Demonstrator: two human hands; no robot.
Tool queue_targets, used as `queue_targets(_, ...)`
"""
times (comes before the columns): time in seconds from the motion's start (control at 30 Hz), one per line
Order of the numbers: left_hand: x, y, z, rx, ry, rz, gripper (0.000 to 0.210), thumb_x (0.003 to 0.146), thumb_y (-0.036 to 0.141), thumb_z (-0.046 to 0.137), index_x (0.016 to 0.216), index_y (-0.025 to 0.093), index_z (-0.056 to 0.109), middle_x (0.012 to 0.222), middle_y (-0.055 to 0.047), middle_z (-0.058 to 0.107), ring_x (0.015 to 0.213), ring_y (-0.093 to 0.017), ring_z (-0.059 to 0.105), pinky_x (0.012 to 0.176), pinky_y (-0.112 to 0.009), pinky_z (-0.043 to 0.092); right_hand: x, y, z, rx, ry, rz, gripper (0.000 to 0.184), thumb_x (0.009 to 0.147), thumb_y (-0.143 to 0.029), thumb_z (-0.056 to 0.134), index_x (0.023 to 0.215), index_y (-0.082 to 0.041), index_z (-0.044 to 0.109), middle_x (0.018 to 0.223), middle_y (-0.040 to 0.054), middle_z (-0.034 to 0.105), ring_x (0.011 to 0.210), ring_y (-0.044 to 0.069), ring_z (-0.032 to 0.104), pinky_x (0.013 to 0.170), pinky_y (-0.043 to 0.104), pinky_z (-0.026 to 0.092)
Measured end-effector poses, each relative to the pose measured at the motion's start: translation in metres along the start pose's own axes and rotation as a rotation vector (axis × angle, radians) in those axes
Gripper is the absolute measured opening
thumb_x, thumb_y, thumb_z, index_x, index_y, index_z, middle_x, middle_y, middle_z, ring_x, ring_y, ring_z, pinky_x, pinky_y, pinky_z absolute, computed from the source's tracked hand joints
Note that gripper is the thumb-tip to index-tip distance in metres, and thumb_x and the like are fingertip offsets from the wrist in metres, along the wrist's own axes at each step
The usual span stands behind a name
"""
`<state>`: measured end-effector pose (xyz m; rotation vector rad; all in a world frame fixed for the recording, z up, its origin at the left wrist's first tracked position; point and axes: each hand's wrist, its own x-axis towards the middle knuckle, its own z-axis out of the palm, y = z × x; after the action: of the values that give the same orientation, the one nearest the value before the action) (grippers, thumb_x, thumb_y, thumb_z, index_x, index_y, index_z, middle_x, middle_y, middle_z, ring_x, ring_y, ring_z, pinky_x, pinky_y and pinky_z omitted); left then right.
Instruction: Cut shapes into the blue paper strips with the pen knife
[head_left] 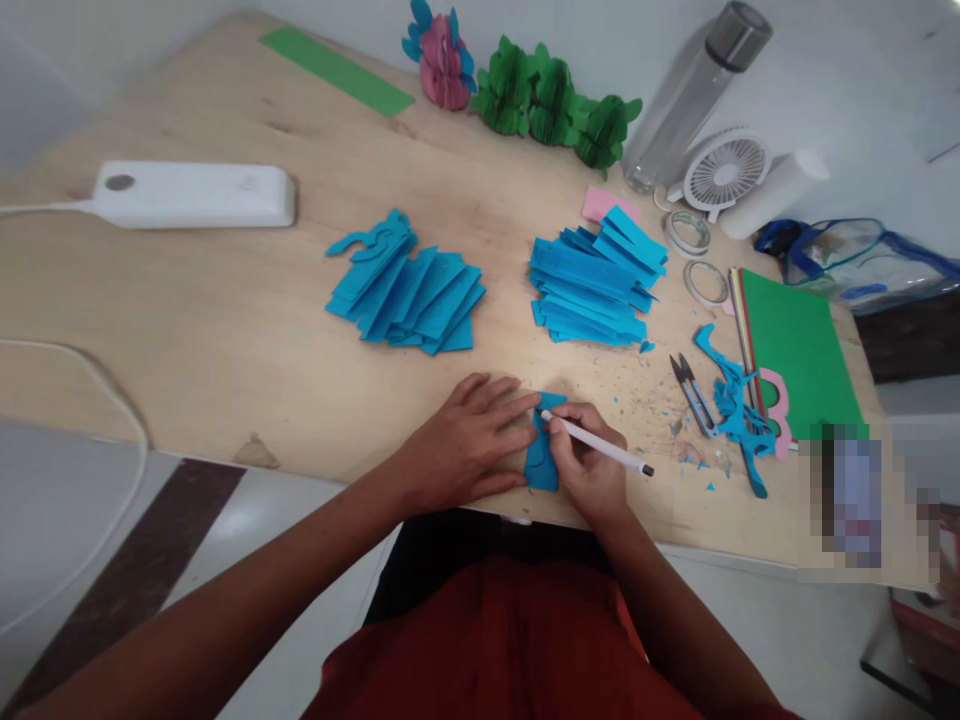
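A small blue paper piece (541, 468) lies near the table's front edge, with a dark curved line drawn on it. My left hand (480, 440) rests flat with fingers spread, its fingertips on the paper's left side. In my right hand (592, 465) is a white pen (600, 441), its tip at the upper part of the paper. Beyond the hands are a fanned stack of folded blue paper (420, 295) on the left and a pile of blue strips (589, 285) on the right.
Thread snips (694, 395) and blue scraps (739, 400) lie right of my hands, beside green sheets (802, 350). Tape rolls (706, 284), a small fan (726, 172) and a bottle (686, 100) stand behind. A white power strip (195, 195) is at left; green paper figures (555, 105) line the back.
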<state>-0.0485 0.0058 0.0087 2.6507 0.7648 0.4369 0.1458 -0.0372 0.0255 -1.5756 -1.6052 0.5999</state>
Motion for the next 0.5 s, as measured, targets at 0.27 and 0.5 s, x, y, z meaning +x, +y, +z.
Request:
queue_targets(0.27, -0.0002, -0.0005, 0.0017, -0.004, 0.042, 0.019, 0.047, 0.09, 0.048, 0.059, 0.129, 0.023, 0.057, 0.149, -0.009, 0.048, 0.138, -0.036, 0.036, 0.114, -0.056, 0.025, 0.0, -0.004, -0.0015, -0.091, 0.022, -0.101, 0.01, 0.089, -0.024, 0.053, 0.088, -0.021, 0.062, 0.075, 0.0022, 0.07, 0.065, 0.015, 0.066, 0.062, 0.027, 0.053)
queue_targets(0.5, 0.0018, 0.0004, -0.0016, 0.026, 0.036, 0.028, 0.045, 0.091, 0.05, 0.058, 0.126, 0.022, 0.059, 0.148, -0.011, 0.05, 0.135, -0.035, 0.04, 0.111, -0.054, 0.029, -0.0046, -0.0053, -0.0033, -0.112, 0.031, -0.115, 0.01, 0.09, -0.025, 0.052, 0.089, -0.021, 0.062, 0.075, 0.0026, 0.069, 0.065, 0.015, 0.065, 0.062, 0.027, 0.053)
